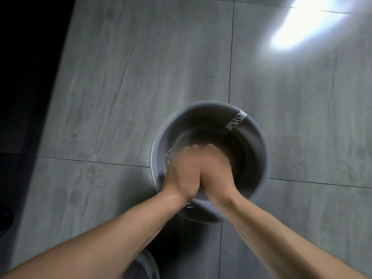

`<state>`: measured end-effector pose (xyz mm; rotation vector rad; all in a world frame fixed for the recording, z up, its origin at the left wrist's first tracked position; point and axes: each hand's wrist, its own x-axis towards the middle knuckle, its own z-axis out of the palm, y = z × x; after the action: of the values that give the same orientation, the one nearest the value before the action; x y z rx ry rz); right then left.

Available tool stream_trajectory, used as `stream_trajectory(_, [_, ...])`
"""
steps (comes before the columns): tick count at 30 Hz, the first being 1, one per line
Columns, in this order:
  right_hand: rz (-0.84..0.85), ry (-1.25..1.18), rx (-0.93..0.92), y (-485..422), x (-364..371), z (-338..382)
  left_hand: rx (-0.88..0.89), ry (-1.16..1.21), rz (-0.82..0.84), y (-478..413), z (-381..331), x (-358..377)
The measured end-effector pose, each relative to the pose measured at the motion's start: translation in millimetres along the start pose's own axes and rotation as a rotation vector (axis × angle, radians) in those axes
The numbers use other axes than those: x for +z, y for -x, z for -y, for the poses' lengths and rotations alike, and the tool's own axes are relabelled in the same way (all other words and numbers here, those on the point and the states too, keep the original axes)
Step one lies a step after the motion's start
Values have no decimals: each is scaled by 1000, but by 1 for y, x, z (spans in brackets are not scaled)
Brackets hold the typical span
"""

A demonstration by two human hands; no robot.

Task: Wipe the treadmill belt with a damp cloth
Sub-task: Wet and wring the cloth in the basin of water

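Reaching in from the near edge of the view, two bare forearms meet over a round grey basin (263, 154) that stands on the floor (120, 87). The left hand (182, 174) and the right hand (216, 170) are pressed side by side inside the near half of the basin, knuckles up and fingers curled downward and away. Both are clamped on the cloth (201, 192), which is bunched between them. Only a small grey fold of it shows, in the gap between the heels of the hands; the rest is hidden under the palms, and the fingertips are blurred. Shallow water (193, 135) lies in the bottom of the basin, with bright flecks of splash on the inner wall just left of the left hand. A pale label (235, 122) with dark markings runs down the inner wall on the far right side; its print is too smeared to read. The floor is made of large grey tiles with thin dark joints, and one joint runs away from the far rim of the basin. A bright glare (302, 27) lies on the tiles at the far right. A black strip (24, 77) fills the left edge, too dark to make out. Near the bottom edge, between the forearms, the toe of a grey shoe (146, 264) shows.
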<state>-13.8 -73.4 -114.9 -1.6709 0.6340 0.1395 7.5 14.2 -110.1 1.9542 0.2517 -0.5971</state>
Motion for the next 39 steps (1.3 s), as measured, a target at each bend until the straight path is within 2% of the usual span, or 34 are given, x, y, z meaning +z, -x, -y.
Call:
stream_trajectory(11, [21, -21, -90, 0, -4, 11, 104, 40, -34, 1, -10, -4])
stream_trajectory(16, [-58, -41, -126, 4, -16, 24, 21, 168, 38, 0, -21, -12])
stream_trajectory(19, [-103, 17, -96, 5, -24, 34, -38, 158, 66, 5, -25, -21])
stream_trajectory(24, [38, 245, -10, 14, -40, 29, -229, 147, 33, 8, -17, -37])
stream_trajectory(26, [20, 280, 45, 20, -42, 31, -259, 146, 8, 14, -17, -40])
stream_trajectory(29, [-49, 163, 204, 28, -43, 39, -371, 244, 44, 26, -22, -39])
stream_trajectory(32, [-3, 70, 245, 39, -46, 54, -384, 321, 18, 39, -32, -40])
stream_trajectory(36, [-12, -15, 217, 56, -51, 86, -381, 416, -5, 60, -49, -53])
stream_trajectory(39, [-11, 136, 102, 74, -47, 115, -369, 454, -24, 85, -69, -76])
